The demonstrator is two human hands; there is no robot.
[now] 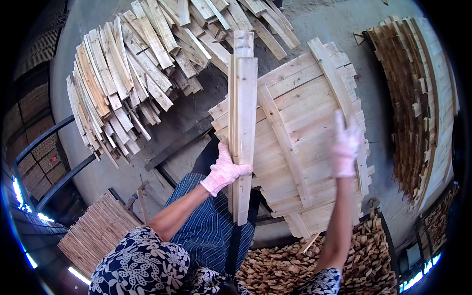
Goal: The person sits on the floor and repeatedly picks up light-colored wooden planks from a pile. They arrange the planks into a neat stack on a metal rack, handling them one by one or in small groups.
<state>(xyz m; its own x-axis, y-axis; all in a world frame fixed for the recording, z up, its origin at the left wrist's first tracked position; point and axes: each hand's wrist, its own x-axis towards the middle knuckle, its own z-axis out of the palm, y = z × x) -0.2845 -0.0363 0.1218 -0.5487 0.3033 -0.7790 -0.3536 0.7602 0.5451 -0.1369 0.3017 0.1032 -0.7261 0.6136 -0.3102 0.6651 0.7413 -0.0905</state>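
Observation:
My left hand [224,170], in a pale pink knit glove, is closed around a bundle of long, narrow wooden boards [247,108] standing lengthwise in front of me. Its thumb lies across the face of the top board. To the right is a flat layer of pale planks [280,167] with long battens across it. Over the right-hand batten [327,69] hovers my right hand [346,147], gloved alike and blurred by motion. Its fingers look stretched apart, with nothing visible in them; whether it touches the wood cannot be told.
A big loose heap of boards [132,73] lies at the far left. Stacked planks [408,108] stand along the right side. Close by are a bundle of thin strips [96,233] at left and piled wood offcuts [280,263]. Dark metal rails [64,128] run at left.

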